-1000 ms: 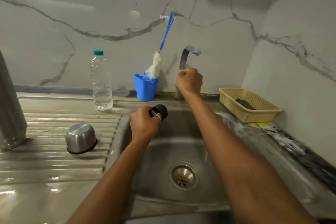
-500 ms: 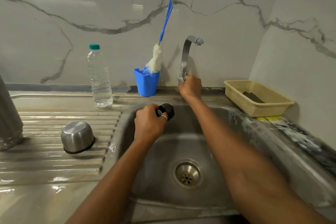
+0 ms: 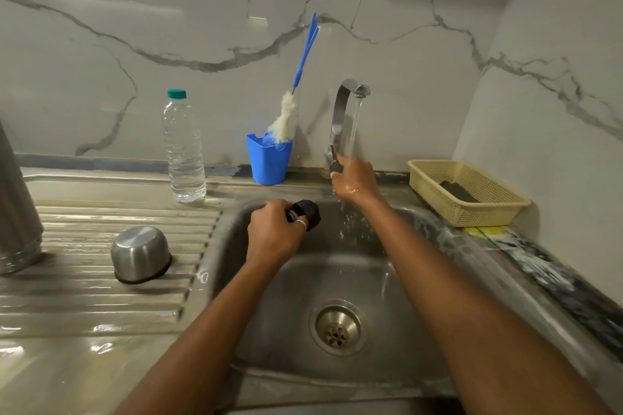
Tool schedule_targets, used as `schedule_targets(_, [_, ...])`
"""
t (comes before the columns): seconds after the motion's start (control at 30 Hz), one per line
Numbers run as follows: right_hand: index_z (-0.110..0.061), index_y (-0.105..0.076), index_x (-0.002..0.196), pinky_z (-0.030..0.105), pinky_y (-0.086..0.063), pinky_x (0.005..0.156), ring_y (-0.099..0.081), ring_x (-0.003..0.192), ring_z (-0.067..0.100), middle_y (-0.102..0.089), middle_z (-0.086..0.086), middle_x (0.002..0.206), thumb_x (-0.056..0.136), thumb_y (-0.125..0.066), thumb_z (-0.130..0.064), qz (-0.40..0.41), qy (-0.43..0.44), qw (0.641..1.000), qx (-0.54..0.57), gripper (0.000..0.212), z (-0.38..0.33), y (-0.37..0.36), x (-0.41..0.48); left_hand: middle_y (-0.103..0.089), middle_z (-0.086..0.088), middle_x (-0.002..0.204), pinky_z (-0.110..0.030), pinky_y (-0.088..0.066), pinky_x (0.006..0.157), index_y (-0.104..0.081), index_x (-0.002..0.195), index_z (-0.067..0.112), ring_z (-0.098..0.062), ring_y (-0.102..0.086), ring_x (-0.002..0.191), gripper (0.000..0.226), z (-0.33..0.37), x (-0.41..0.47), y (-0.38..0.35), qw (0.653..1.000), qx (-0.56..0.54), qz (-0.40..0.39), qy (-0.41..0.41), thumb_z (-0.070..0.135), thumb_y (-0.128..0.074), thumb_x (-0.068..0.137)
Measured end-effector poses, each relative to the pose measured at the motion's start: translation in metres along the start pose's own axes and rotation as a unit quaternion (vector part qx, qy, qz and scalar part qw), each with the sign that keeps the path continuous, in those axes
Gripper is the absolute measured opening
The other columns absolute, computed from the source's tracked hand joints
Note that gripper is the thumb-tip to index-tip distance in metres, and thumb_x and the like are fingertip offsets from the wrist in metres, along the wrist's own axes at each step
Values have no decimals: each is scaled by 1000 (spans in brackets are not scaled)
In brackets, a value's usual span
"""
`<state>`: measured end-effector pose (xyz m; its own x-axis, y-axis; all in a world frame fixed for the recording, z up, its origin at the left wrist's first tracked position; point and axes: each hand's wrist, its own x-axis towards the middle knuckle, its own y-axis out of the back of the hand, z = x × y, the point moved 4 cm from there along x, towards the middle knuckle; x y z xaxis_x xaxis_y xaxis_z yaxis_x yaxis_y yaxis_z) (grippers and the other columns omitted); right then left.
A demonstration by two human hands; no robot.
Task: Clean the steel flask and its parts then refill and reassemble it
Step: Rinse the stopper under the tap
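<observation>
My left hand [image 3: 274,232] grips a black flask stopper [image 3: 306,212] over the left part of the sink basin [image 3: 337,280]. My right hand [image 3: 354,180] holds the tap lever [image 3: 333,158] at the base of the steel tap [image 3: 340,111]. Water runs from the spout onto the back of that hand and splashes into the basin. The steel flask body [image 3: 17,209] stands at the far left, cut off by the frame. Its steel cup lid [image 3: 141,254] lies upside down on the ribbed drainboard [image 3: 101,296].
A clear water bottle [image 3: 184,148] with a green cap stands behind the drainboard. A blue cup [image 3: 268,158] holds a bottle brush [image 3: 293,101] beside the tap. A beige basket [image 3: 467,192] with a dark sponge sits right of the sink. The drain [image 3: 337,328] is mid-basin.
My right hand slid down from the tap's neck to the lever at its base, and water has started running. My left hand kept the stopper in about the same place.
</observation>
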<state>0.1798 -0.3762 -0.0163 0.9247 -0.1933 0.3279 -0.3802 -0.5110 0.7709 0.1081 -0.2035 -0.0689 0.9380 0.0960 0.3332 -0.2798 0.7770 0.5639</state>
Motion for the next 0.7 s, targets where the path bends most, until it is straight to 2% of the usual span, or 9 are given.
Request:
schedule_targets(0.03, [-6,-71,116,27,-51,81,-69,96,28,-71,12,106,105,-54,-25,-19,-5,1000,-1,27,-1,0,-9,-64,-1,93,-21,-42,67,-69,119,10,-11,-58,80,27,0,0,-3,1000,-2,-10,3,15,-70,92])
schedule_targets(0.1, [-8,-66,92,30,-49,74,-63,79,21,-65,6,89,107,-46,-41,-87,-49,994,47,40,-1,0,-30,-65,-2,93,-17,-41,62,-69,117,10,-9,-57,75,24,4,2,-10,1000,-11,-25,6,13,-69,93])
schedule_targets(0.2, [-9,-65,106,32,-53,61,-64,67,19,-68,10,87,106,-38,-53,-172,-123,963,164,52,-1,-1,-58,-70,-5,90,-23,-49,64,-72,105,9,-12,-62,74,13,25,10,-23,999,-38,-36,11,12,-66,93])
schedule_targets(0.3, [-8,-66,117,25,-51,47,-66,66,17,-71,8,90,108,-44,-41,-159,-187,895,372,40,3,3,-70,-70,-4,85,-28,-56,72,-71,98,13,-17,-67,79,12,49,22,-40,996,-60,-65,-13,10,-60,95])
schedule_targets(0.4, [-7,-68,114,35,-62,67,-72,97,27,-74,16,107,105,-53,-29,-111,-273,785,544,28,16,-2,-72,-64,1,88,-21,-51,74,-66,95,15,-14,-63,84,8,71,28,-52,985,22,-127,-115,9,-60,96])
schedule_targets(0.5, [-5,-68,118,39,-60,81,-70,104,29,-73,18,112,105,-52,-33,-99,-308,789,522,35,28,-19,-71,-69,-8,107,-33,-52,93,-68,109,8,-22,-65,101,15,70,34,-67,953,131,-224,-158,10,-63,94])
schedule_targets(0.57, [-6,-67,120,39,-62,82,-71,101,28,-73,19,114,105,-51,-39,-108,-295,805,503,40,31,-21,-64,-71,-12,105,-39,-56,92,-68,109,7,-27,-68,98,17,61,43,-72,961,56,-246,-113,7,-59,94])
schedule_targets(0.63, [-9,-68,118,38,-63,79,-73,98,27,-73,16,110,103,-54,-45,-95,-265,811,513,41,27,-14,-58,-72,-15,97,-38,-60,84,-69,105,6,-29,-71,89,17,55,46,-62,963,-122,-234,-47,7,-53,100])
schedule_targets(0.7, [-9,-68,113,35,-64,73,-74,97,29,-74,18,108,102,-56,-44,-81,-261,770,577,38,31,-7,-50,-72,-12,92,-29,-59,71,-70,102,8,-24,-70,83,19,60,51,-64,949,-230,-216,-11,10,-51,103])
